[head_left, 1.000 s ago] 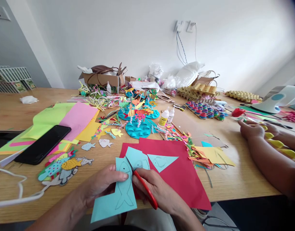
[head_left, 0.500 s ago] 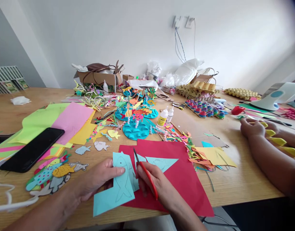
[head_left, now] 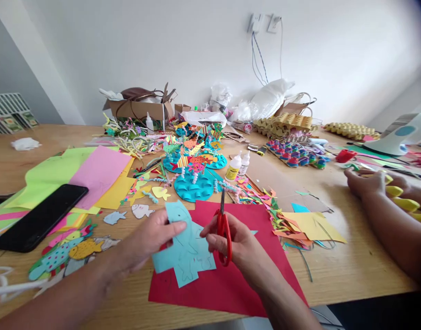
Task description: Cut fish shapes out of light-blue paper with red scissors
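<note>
My left hand [head_left: 158,233] pinches a light blue paper piece [head_left: 183,233] with a fish drawn in pencil, thumb on top. More blue paper with drawn lines shows below and beside it, over the red sheet [head_left: 252,270]. My right hand [head_left: 236,238] is closed around the red-handled scissors [head_left: 224,233], whose dark blades point up and away from me. The scissors stand to the right of the blue paper, apart from it. Left of my left hand lie cut paper fish, among them a pale blue one [head_left: 114,217], a white one [head_left: 141,211] and an orange dotted one [head_left: 85,249].
A black phone [head_left: 41,217] rests on coloured paper sheets at left. Blue bases with paper fish [head_left: 193,188] and glue bottles [head_left: 234,168] stand ahead. Paper scraps [head_left: 293,224] lie at right, where another person's hands [head_left: 368,185] hold a yellow row of cups [head_left: 405,204].
The scissors and my right hand have moved right and up, with the blades turned more upright. The fish paper has shifted slightly up and right, and more blue paper shows beneath it.
</note>
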The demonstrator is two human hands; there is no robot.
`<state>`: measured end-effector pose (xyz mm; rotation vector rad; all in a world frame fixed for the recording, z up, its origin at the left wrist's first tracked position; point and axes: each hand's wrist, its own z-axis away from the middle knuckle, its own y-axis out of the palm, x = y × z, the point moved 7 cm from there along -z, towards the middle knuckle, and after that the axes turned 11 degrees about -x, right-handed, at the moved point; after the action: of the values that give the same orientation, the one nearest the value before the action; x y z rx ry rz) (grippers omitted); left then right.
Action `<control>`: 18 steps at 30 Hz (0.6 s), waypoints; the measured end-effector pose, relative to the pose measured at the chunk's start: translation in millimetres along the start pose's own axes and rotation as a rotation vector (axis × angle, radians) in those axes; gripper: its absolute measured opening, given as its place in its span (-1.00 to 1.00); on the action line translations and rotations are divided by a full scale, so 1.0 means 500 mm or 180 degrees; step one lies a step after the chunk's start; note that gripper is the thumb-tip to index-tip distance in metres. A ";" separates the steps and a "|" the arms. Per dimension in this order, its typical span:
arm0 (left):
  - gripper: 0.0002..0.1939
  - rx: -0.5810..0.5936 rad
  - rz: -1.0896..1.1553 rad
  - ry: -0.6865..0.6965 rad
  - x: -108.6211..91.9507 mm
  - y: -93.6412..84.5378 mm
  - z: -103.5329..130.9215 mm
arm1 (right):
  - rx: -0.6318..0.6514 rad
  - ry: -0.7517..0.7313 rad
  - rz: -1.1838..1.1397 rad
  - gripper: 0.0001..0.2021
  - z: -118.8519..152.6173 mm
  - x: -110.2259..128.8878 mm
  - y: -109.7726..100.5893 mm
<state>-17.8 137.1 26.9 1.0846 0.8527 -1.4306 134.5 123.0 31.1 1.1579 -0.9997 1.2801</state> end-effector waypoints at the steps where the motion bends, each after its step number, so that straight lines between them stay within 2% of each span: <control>1: -0.76 0.0118 0.0062 -0.0018 0.007 0.018 0.001 | 0.0104 0.0095 -0.0015 -0.70 0.001 -0.007 0.011; 4: -0.79 0.0203 0.0226 -0.0058 0.018 0.044 0.000 | 0.0223 0.0256 -0.0012 -0.70 0.000 -0.024 0.028; 8: -0.76 0.0348 0.0373 -0.0075 0.021 0.048 -0.005 | 0.0248 0.0269 0.0105 -0.73 -0.006 -0.033 0.029; 12: -0.68 0.0711 0.0420 -0.0118 0.025 0.049 0.000 | 0.0106 0.0248 0.0241 -0.78 -0.012 -0.036 0.021; 15: -0.72 0.0719 0.0215 -0.0113 0.027 0.038 0.005 | 0.0124 0.0255 0.0367 -0.80 -0.016 -0.039 0.027; 18: -0.77 0.0459 -0.0123 -0.0123 0.031 0.006 0.006 | 0.0203 0.0166 0.0524 -0.84 -0.021 -0.040 0.032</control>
<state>-15.1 128.9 13.2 1.1497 0.7556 -1.5597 116.5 128.7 10.8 1.1025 -1.0390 1.4747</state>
